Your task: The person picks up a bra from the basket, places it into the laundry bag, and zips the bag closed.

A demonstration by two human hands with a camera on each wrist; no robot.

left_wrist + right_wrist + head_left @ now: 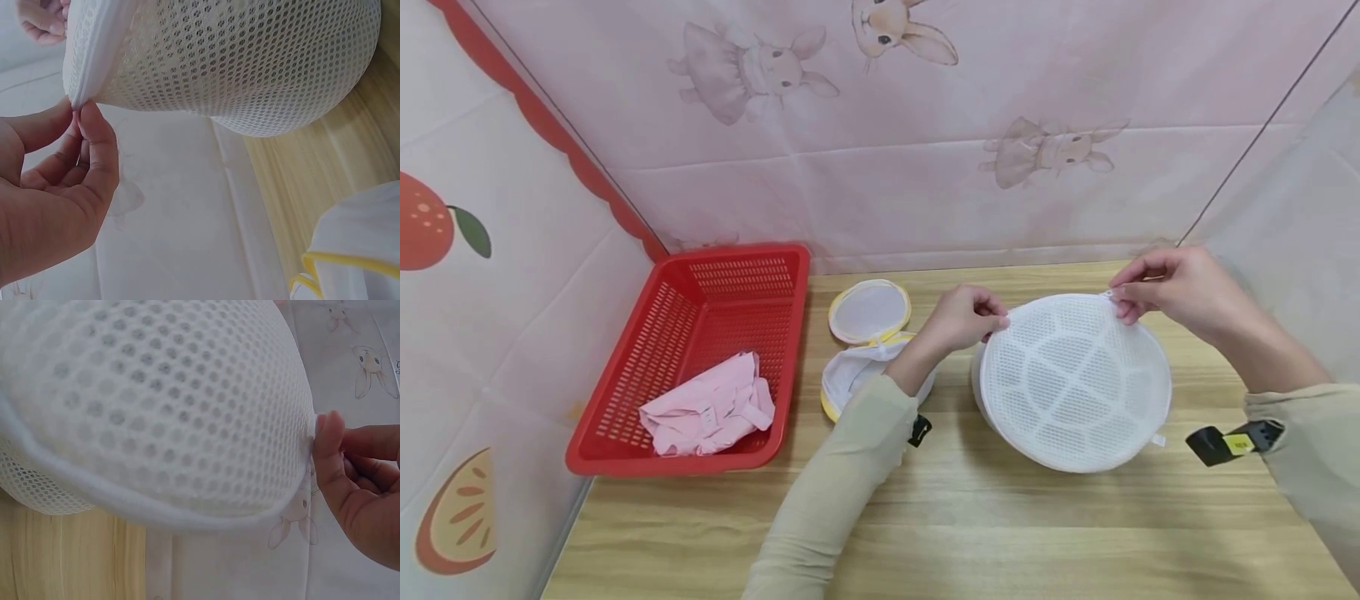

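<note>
A round white mesh laundry bag (1075, 387) stands on the table at the right of the head view, its flat netted top tilted towards me. My left hand (962, 318) pinches the rim at the upper left between thumb and fingertips; the left wrist view shows that hand (69, 169) on the white edge band. At the upper right, my right hand (1183, 293) pinches the edge beside a small white tab. In the right wrist view the thumb and forefinger of this hand (356, 481) meet at the border of the netting.
A red plastic basket (797, 350) sits at the left with a folded pink garment (711, 408) in it. Between basket and laundry bag lies a small white pouch (842, 375) with yellow trim, its round lid (871, 311) folded back. A fabric-covered wall (895, 200) closes off the back.
</note>
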